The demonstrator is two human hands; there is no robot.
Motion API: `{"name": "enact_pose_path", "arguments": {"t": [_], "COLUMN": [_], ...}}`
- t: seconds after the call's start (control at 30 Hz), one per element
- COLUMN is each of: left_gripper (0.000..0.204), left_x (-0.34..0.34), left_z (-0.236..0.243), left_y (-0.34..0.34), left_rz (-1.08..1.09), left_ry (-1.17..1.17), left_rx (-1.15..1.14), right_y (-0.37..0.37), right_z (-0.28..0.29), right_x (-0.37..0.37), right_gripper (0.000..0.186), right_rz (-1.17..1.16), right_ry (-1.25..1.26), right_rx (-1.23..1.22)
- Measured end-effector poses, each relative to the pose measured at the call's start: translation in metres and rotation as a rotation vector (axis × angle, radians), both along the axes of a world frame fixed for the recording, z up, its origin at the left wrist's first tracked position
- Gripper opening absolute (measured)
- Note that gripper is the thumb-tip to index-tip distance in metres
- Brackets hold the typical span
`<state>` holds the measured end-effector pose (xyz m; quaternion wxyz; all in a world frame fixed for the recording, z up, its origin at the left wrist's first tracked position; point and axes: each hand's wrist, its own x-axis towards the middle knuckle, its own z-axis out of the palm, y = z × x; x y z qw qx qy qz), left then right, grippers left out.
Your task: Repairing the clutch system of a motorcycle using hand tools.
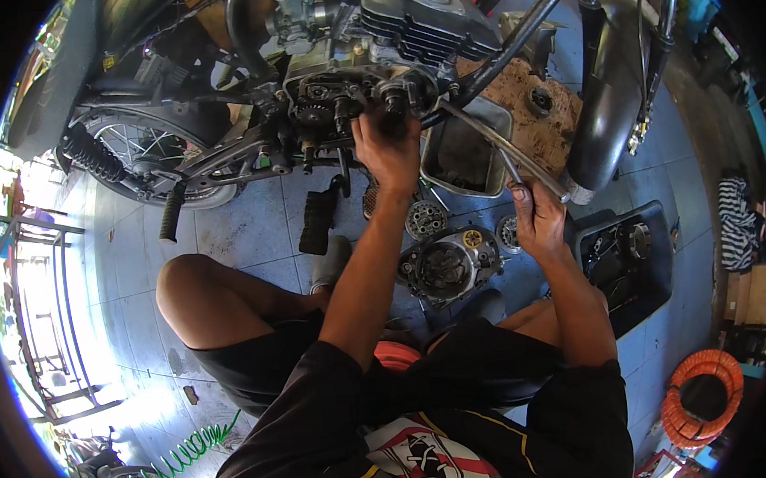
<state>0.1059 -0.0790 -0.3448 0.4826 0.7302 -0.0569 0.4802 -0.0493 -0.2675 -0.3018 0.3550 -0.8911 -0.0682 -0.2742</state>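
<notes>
The motorcycle engine (349, 57) is open on its side, with gears and shafts showing. My left hand (388, 149) reaches up to it, its fingers closed round a dark, greasy part at the lower edge of the opening. What they grip is mostly hidden. Just above them a dark round shaft end (393, 95) sticks out. On the right, my right hand (540, 219) is closed on the lower end of a long metal bar (503, 147). This bar slants up and left toward the engine. A thinner rod lies alongside it near my thumb.
Below the engine lie a removed engine cover (440, 269) and a round clutch part (426, 219). A metal pan (435, 164) and oily cardboard (570, 115) lie right of it. A black bin (627, 301) holds parts. The footpeg (318, 220) hangs near my left forearm; an orange hose coil (731, 378) lies right.
</notes>
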Motion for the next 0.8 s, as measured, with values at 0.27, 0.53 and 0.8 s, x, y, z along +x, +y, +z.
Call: {"name": "enact_pose_path", "arguments": {"t": [0.27,0.53,0.8], "left_gripper": [0.043,0.051,0.050], "left_x": [-0.050,-0.068,-0.074], "left_z": [0.019,0.079,0.102], "left_y": [0.028,0.056,0.058], "left_rz": [-0.948,-1.571,-1.534], "left_ry": [0.455,0.353,0.309], "left_rx": [-1.086,-1.167,-1.053], "right_y": [-0.003,-0.004,-0.003], "right_z": [-0.004,-0.016,-0.013], "right_x": [0.001,-0.008,-0.013], "right_gripper": [0.025,0.034,0.032], "right_rz": [0.004,0.101,0.094], "right_ry": [-0.103,-0.192,-0.154], "right_rx": [0.003,0.242,0.219]}}
